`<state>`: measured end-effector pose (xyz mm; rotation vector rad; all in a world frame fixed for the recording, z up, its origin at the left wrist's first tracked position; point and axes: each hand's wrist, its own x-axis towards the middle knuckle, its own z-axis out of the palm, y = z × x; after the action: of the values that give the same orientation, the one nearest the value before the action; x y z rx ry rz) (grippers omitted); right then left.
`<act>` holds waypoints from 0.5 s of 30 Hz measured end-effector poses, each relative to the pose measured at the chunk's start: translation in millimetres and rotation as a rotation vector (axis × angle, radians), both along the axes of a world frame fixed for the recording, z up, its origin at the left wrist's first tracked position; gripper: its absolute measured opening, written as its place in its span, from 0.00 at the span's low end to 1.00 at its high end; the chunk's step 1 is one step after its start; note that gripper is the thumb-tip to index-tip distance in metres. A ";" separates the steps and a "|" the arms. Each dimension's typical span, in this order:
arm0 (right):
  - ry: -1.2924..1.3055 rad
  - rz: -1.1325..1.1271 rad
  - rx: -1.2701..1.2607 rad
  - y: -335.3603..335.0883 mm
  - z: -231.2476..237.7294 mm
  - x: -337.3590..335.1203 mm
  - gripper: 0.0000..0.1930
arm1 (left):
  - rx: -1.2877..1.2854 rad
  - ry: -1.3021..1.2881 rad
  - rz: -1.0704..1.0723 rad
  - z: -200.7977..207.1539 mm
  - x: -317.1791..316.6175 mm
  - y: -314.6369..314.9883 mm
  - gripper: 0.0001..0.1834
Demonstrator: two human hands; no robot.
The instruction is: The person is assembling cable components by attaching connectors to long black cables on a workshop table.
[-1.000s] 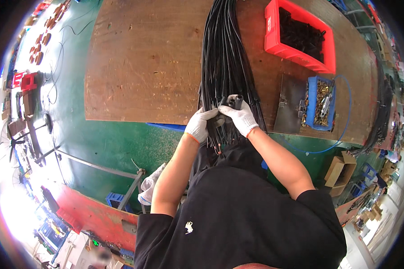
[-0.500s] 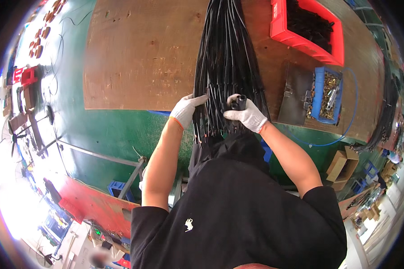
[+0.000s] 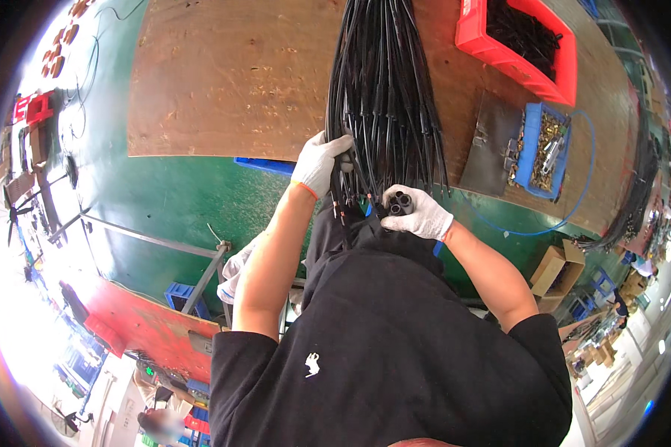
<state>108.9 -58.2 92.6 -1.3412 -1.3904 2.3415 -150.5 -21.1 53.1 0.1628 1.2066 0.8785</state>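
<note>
A thick bundle of black cables runs down the wooden table, and its loose ends hang over the near edge. Several ends show bare copper-coloured tips. My left hand, in a white knit glove, is closed around a few cables at the bundle's left side. My right hand, also gloved, is closed on several short black tubes, whose round open ends face up. It sits at the lower right of the cable ends, close to my black shirt. Whether the tubes touch a cable cannot be made out.
A red crate of black parts stands at the far right of the wooden table. Nearer are a blue bin of small brass-coloured pieces, a dark metal plate and a blue hose. An open cardboard box sits below.
My right hand has moved down with the black tubes, from among the cables to just below their ends. My left hand has shifted slightly and now draws some cables aside from the bundle.
</note>
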 end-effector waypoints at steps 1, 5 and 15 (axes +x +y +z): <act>0.014 -0.006 -0.015 -1.7 0.4 0.6 0.16 | 0.005 0.028 0.002 -0.4 1.4 -0.3 0.08; 0.030 -0.018 -0.016 -1.4 8.0 -2.6 0.16 | 0.001 0.040 -0.012 0.1 3.5 -1.7 0.09; -0.041 -0.494 -0.265 19.2 -19.5 -64.2 0.10 | -0.089 0.070 -0.115 0.2 0.1 4.9 0.10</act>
<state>44.7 -39.0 73.2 -1.5842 -0.6593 2.2083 -150.4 -16.2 53.3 0.1905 1.2866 0.7232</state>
